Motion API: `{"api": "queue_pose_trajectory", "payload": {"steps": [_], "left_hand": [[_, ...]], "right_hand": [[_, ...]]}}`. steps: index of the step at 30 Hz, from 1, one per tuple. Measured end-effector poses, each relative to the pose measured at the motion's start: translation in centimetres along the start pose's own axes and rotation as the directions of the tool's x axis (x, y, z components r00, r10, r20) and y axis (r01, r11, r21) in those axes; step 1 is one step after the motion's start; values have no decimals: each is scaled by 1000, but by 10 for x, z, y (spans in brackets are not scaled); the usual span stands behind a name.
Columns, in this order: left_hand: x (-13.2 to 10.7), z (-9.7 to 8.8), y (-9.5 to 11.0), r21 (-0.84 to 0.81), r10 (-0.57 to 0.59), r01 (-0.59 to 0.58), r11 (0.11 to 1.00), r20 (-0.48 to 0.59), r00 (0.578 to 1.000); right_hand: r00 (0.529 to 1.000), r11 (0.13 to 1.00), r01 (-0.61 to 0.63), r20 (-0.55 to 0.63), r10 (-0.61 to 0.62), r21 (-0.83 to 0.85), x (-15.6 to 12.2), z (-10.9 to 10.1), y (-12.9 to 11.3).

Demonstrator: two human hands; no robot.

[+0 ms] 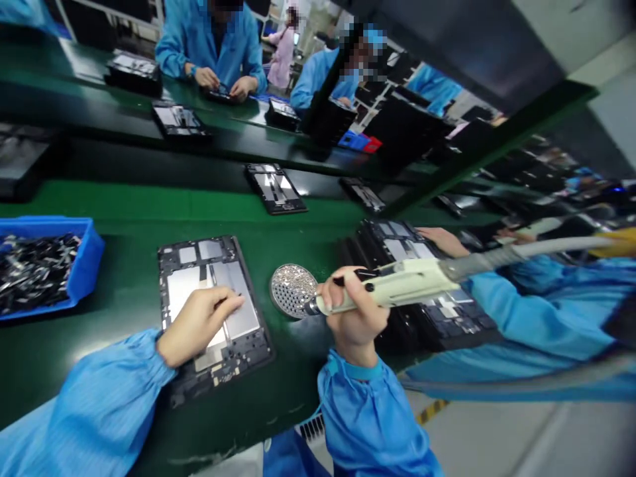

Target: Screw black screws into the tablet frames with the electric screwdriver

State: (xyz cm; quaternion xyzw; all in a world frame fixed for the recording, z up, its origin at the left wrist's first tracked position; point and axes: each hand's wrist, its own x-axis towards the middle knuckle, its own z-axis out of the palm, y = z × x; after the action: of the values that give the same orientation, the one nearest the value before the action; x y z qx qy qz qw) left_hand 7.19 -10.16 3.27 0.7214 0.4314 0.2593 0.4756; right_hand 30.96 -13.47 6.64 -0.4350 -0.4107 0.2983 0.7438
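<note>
Nearest, my left hand (201, 323) lies over the opened tablet (244, 318), which rests left of centre on the green bench (129, 278); thumb and forefinger are drawn close together, though whether they pinch anything I cannot tell. Were this hand to press or drag, the exposed parts beneath could be scuffed or shifted. To its right, my right hand (358, 315) is wrapped around the electric screwdriver (415, 283), whose tip is at the right edge of the round dish (285, 299); contact is unclear. A knock there could scatter the small metal pieces (298, 274), and a stray one could lodge in the tablet. Farther right, a co-worker's hand (446, 242) is at the stacked tablets (397, 249) behind the screwdriver, so a careless swing might strike either. Beyond, toward the far side, lies another tablet (275, 189).
</note>
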Motion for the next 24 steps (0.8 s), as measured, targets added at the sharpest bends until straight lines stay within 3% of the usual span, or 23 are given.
{"api": "queue_pose_trajectory", "payload": {"steps": [5,11,14,19,24], "left_hand": [[-6,-20,11,-85,-166,162,983,-43,985],[2,-53,9,-59,-260,254,965,-247,933],[4,-63,6,-55,-300,297,953,-287,910],[6,-74,1,-50,-257,258,965,-380,888],[7,-87,-11,-55,-253,262,964,-500,828]], "right_hand": [[999,999,-33,-26,31,-42,-2,-7,16],[995,994,-85,-58,81,-64,0,-10,25],[994,993,-92,-61,88,-68,0,-11,28],[993,992,-100,-75,94,-83,-1,-12,31],[991,991,-109,-84,103,-79,-2,-11,28]]}}
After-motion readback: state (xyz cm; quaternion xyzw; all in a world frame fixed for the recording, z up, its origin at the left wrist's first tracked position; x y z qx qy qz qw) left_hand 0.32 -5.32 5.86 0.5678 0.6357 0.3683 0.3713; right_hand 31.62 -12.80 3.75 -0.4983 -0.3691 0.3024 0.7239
